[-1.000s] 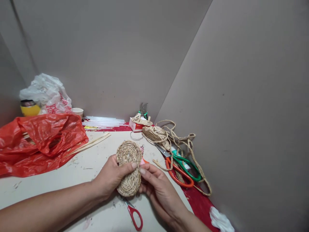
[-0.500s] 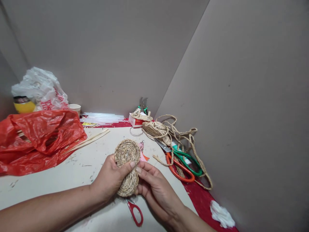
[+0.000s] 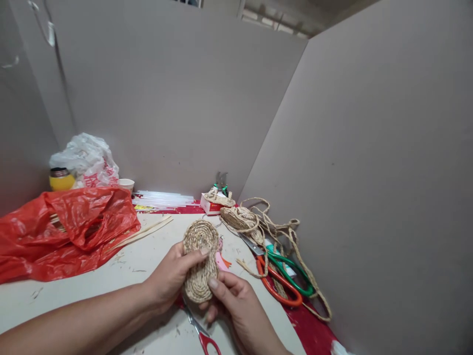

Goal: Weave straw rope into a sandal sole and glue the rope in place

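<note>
A coiled piece of braided straw, shaped like a figure eight, is held upright above the table. My left hand grips its left edge, thumb laid across the front near the narrow middle. On the lower right edge, my right hand pinches the coil between thumb and fingers; some of those fingers are hidden behind it. Below the coil lie small scissors with red handles, blades partly visible. Something pink and orange shows just behind the coil's right side.
Large scissors with orange and green handles and tangled straw braid lie along the right side. Pruning shears stand by a small box. To the left are a red plastic bag and a paper cup. Grey panels enclose the table.
The view has tilted up, showing more above the panels. My right hand has slid down the coil's right edge, while my left keeps its hold.
</note>
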Demonstrator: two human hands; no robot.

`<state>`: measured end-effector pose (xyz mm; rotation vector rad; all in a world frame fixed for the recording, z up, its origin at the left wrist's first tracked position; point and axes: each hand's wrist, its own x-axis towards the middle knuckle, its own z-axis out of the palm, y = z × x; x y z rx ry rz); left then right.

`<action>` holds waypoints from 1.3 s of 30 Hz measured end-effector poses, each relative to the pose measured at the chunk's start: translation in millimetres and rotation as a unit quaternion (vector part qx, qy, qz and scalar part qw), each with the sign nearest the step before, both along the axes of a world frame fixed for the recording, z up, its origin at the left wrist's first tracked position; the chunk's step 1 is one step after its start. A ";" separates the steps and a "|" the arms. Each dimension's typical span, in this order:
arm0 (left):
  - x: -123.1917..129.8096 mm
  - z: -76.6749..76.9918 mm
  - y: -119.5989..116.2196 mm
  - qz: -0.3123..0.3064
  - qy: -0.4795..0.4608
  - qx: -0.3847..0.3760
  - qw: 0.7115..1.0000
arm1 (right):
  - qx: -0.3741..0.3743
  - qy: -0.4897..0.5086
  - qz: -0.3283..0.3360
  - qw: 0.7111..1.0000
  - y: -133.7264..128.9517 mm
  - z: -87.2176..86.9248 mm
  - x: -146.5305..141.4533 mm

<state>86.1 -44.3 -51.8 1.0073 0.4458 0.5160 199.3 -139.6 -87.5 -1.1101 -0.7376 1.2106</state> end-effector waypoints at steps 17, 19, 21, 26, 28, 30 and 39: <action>-5.7 -4.1 -2.8 -0.004 -0.020 -0.009 1.000 | 0.041 0.083 0.095 0.991 8.9 -30.2 1.4; -7.4 -1.4 -3.4 -0.002 -0.023 0.008 1.000 | 0.043 0.087 0.087 0.991 8.1 -28.4 1.9; -8.7 3.4 -1.7 -0.010 -0.038 0.012 0.999 | 0.044 0.097 0.067 0.992 6.8 -22.8 2.1; -8.8 18.9 4.3 -0.047 -0.074 -0.001 0.996 | 0.046 0.133 0.037 0.989 5.6 -11.7 1.8; -7.2 20.8 2.6 -0.047 -0.068 -0.033 0.996 | 0.046 0.129 0.050 0.989 6.2 -14.9 1.1; -5.3 18.1 -1.8 -0.029 -0.054 -0.057 0.996 | 0.046 0.116 0.071 0.990 6.9 -21.0 0.1; -4.7 -2.1 -18.6 0.051 -0.003 0.015 0.999 | 0.041 0.082 0.098 0.991 5.5 -32.9 -1.8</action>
